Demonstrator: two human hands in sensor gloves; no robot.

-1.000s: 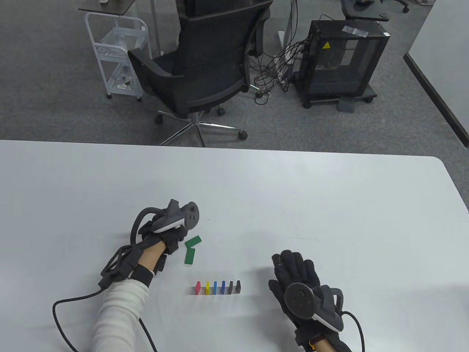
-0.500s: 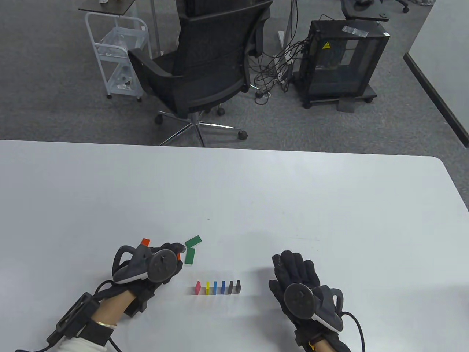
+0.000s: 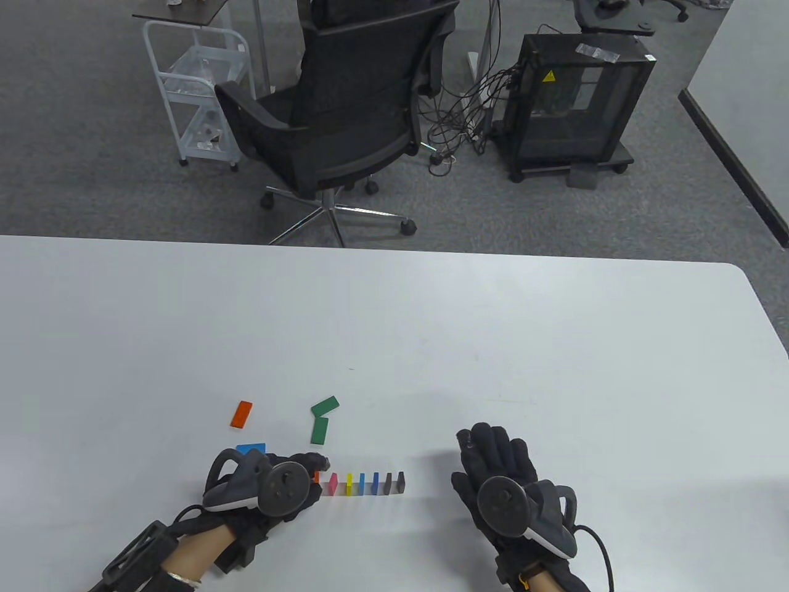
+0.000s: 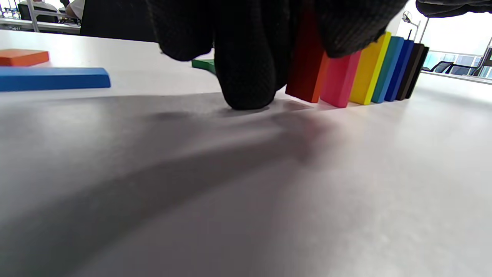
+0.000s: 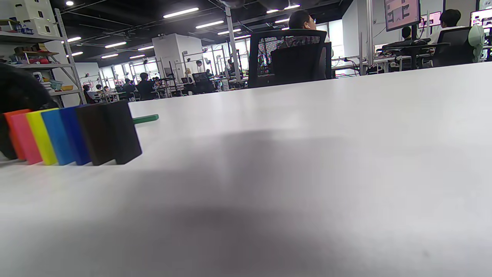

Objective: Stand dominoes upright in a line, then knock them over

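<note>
Adding a seventh domino to the left end of the line

Setting an orange domino point(image 4: 307, 73) upright is the step in hand. The left hand point(image 3: 271, 487) pinches it between thumb and fingertips at the left end of the row point(image 3: 367, 484), just beside the pink domino point(image 4: 340, 79); in the left wrist view its base looks down on the table point(image 3: 431, 320), with one gloved fingertip point(image 4: 246, 77) touching the surface next to it. Beyond the pink one stand yellow, two blue and two black pieces, all upright and closely spaced.

The right hand point(image 3: 499, 475) lies flat on the table to the right of the row, fingers straight and loosely together, holding nothing.

Still lying flat: another orange domino point(image 3: 241, 414), a blue one point(image 3: 251, 449) and two green ones point(image 3: 322, 419), all behind the left hand.

The next move, as I judge it, calls for a gentle release: the fingers must part straight off the orange piece without nudging it toward the pink neighbour, since the gap is narrow and one tip would topple the row early. Then the loose pieces can follow.

Half a second ago the left hand was farther back beside the green pieces, carrying the orange domino; it has since come down to the row's end, uncovering the flat orange and blue pieces. The right hand and the six standing dominoes are unchanged
</note>
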